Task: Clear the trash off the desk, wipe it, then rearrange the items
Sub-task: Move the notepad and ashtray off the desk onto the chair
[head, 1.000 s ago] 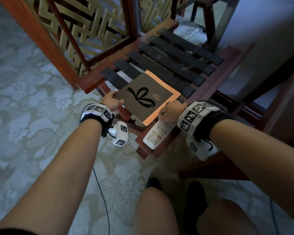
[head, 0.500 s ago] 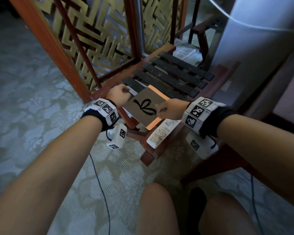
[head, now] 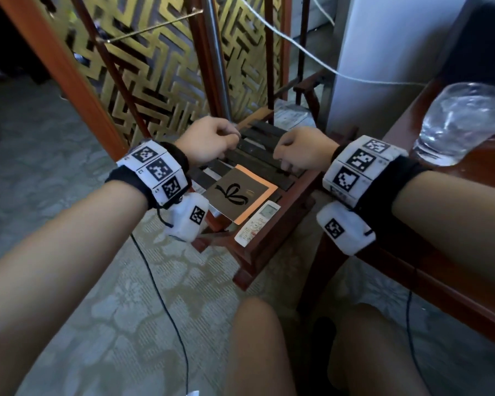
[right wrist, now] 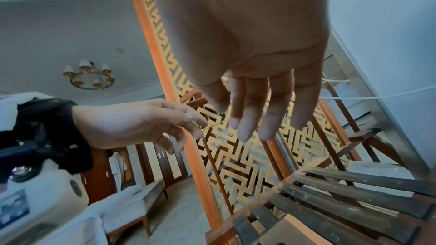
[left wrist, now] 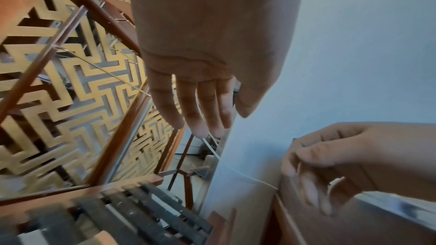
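Brown card (head: 236, 193) (black bow motif)

I am counting two hands, my left hand (head: 209, 140) and my right hand (head: 303, 151), one dark card (head: 237, 194) with a ribbon drawing (orange edged), one white remote (head: 257, 222), one slatted rack (head: 269, 155), and one plastic water bottle (head: 463, 121).

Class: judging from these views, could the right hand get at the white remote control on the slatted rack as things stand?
Probably yes: the right hand hovers empty above the slatted rack; the white remote control lies uncovered beside the bow-printed folder.
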Demonstrator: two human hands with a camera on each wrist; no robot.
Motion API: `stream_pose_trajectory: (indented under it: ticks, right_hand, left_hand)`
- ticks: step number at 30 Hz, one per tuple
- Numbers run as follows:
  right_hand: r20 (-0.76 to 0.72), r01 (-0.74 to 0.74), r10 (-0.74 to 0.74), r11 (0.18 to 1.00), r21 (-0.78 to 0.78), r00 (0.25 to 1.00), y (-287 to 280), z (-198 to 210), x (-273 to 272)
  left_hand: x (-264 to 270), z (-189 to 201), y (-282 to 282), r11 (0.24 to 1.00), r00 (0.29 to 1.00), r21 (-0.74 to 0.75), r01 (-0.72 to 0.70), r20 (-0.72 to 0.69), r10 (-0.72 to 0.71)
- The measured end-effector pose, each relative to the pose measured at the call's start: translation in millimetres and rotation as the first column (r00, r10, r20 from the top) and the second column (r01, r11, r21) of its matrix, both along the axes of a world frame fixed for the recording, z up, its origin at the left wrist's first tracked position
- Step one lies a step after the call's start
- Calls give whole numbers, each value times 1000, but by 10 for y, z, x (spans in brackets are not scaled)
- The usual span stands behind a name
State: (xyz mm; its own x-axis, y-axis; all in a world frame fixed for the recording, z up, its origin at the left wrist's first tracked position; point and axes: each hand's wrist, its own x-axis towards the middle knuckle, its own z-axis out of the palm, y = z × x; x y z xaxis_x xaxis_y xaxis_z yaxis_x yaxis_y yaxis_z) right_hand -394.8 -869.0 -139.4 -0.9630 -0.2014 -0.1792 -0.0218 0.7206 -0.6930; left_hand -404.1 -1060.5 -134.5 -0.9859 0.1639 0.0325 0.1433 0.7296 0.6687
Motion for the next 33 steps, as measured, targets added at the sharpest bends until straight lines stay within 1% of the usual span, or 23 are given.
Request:
stream_pose_trajectory:
  ticks: [1,4,7,12,15,20,23,25,27,29,31,33]
  right_hand:
    - [-6,26,-27,999,-28,1000,65,58,56]
    - [-104,48,-48,999,-3,993,278,207,207]
    - [-138,73,-76,997,-25,987,518,323,357]
    - [-255,156,-172,984,-84,951,980,479,604]
    - [-303,228,-254,967,-118,919,1291,563,733]
    - [-286,343,-441,878,-333,851,1770,657,860]
    - [-273,367,-473,858,-360,838,2025,699,923]
    - [-283,385,-495,847,-366,822,2185,731,946]
    - [-313,429,-544,825,-368,779,2363,745,906]
    - [-355,486,-613,784,-387,706,2550,743,822]
    - [-382,565,-698,716,-411,606,2729,745,740]
    - [-383,649,-788,615,-447,483,2900,744,660]
  left_hand:
    - [52,65,71,1000,1000,11,11,-17,-10]
    - [170,216,303,997,998,64,43,-53,-40]
    - [263,369,552,992,992,80,97,-89,-89]
    - [366,516,1025,979,981,121,163,-124,-148]
    - [429,524,1325,977,969,67,204,-154,-192]
    - [474,538,1852,969,957,26,247,-167,-239]
    - [444,553,2144,970,950,3,245,-199,-239]
    - [417,569,2316,964,942,-38,264,-202,-266]
    - [375,589,2469,951,934,-93,294,-186,-306]
    - [339,617,2598,941,930,-125,314,-157,-331]
    - [304,647,2702,934,931,-118,336,-109,-349]
    - [288,672,2777,923,927,-122,365,-47,-373]
